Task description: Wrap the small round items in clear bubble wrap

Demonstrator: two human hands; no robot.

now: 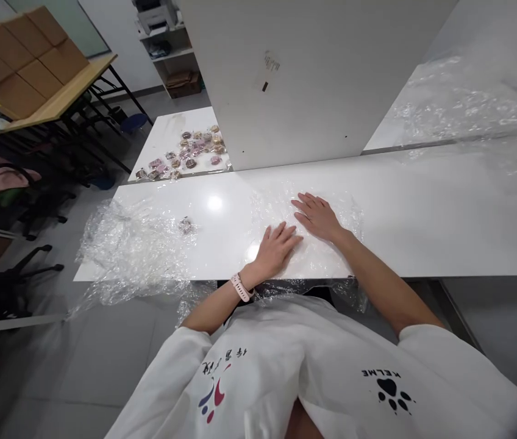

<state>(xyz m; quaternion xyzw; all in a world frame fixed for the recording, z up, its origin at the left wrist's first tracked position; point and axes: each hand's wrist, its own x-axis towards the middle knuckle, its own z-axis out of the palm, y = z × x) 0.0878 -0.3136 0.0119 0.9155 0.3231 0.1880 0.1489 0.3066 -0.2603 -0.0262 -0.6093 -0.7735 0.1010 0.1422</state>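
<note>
A sheet of clear plastic film (331, 256) is spread on the white table in front of me, and part of it hangs over the near edge. My left hand (275, 249) lies flat on the film, fingers stretched out, a pale pink band around its wrist. Farther from me and to the right, my right hand (317, 216) also rests flat on the film with its fingers extended. Neither hand grips anything. To the left, a small wrapped item (186, 225) sits at the edge of a crumpled heap of clear film (130, 250).
Several small wrapped items (194, 149) lie on the far-left white surface. A tall white panel (295, 91) stands behind the table (423, 213). More clear film (469, 110) is piled at the far right. Cardboard boxes (25, 61) stand on a wooden table at left.
</note>
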